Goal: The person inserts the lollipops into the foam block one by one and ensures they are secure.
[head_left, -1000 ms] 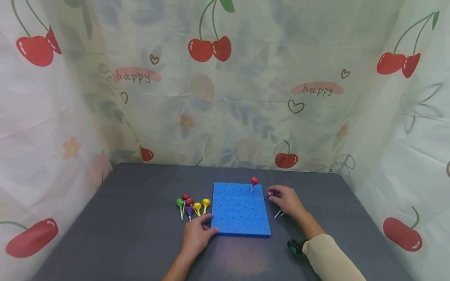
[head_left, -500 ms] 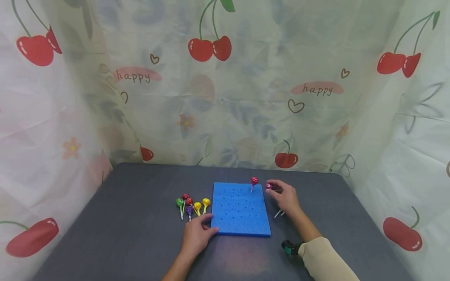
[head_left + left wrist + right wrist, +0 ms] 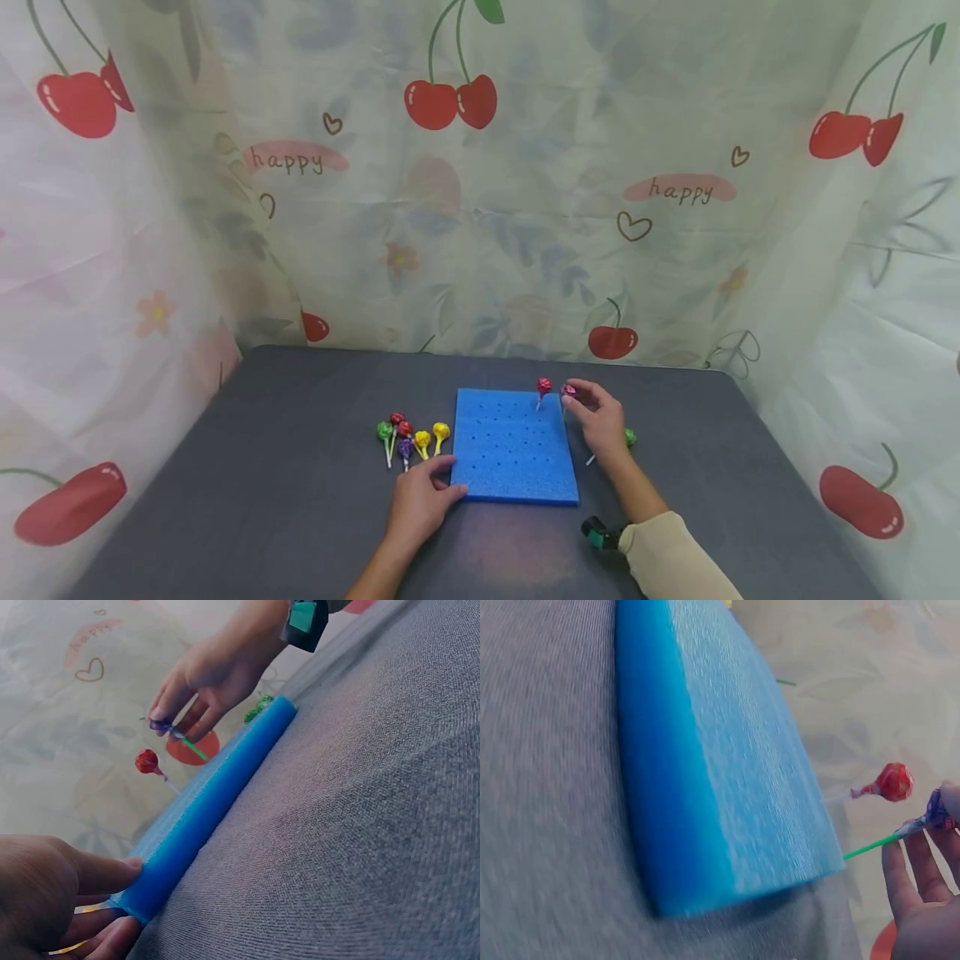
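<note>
My right hand (image 3: 602, 421) pinches the head of a purple-wrapped lollipop (image 3: 936, 811) between thumb and fingers. The lollipop's green stick points down at the far right corner of a blue foam board (image 3: 513, 454) dotted with small holes. Beside it, a red lollipop (image 3: 543, 385) stands upright in the board on a white stick. At the board's near left corner, my left hand (image 3: 420, 504) grips the edge, thumb at the front side and fingers along the left. In the left wrist view the purple lollipop (image 3: 160, 725) hangs just above the board's surface.
Left of the board lie several lollipops: a green one (image 3: 385, 431), red ones (image 3: 405, 428), a purple one (image 3: 406, 448) and yellow ones (image 3: 441, 431). A green lollipop (image 3: 630, 437) is partly hidden behind the right wrist. Everything rests on a dark grey table (image 3: 300, 500) before a cherry-print curtain (image 3: 525, 250).
My right hand has carried the purple lollipop leftward and up to the board's far right corner. The green lollipop on the right has come into view. The left hand stays put.
</note>
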Tool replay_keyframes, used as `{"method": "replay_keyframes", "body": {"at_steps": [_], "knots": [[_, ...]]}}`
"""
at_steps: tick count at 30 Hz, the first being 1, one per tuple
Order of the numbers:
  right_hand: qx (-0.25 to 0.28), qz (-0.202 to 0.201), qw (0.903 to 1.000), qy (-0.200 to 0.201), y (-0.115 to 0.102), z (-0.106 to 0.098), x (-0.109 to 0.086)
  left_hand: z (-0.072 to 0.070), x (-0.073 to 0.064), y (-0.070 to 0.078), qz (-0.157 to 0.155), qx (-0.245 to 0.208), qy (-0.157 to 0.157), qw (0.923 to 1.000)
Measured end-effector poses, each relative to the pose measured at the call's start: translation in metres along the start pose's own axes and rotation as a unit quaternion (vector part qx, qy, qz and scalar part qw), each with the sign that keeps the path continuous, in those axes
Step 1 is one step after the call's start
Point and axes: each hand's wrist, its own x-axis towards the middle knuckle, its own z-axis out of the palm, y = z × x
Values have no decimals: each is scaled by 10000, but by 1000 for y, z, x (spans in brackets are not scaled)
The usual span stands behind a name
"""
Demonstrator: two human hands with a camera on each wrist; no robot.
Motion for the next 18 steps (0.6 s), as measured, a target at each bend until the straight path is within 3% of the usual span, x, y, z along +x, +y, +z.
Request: {"method": "replay_keyframes", "body": {"at_steps": [9, 18], "knots": [[1078, 316, 9936, 59, -4, 15, -4, 1, 1, -1, -26, 24, 32, 10000], [1433, 455, 9886, 120, 2, 24, -6, 1, 1, -2, -25, 12, 26, 10000]]}}
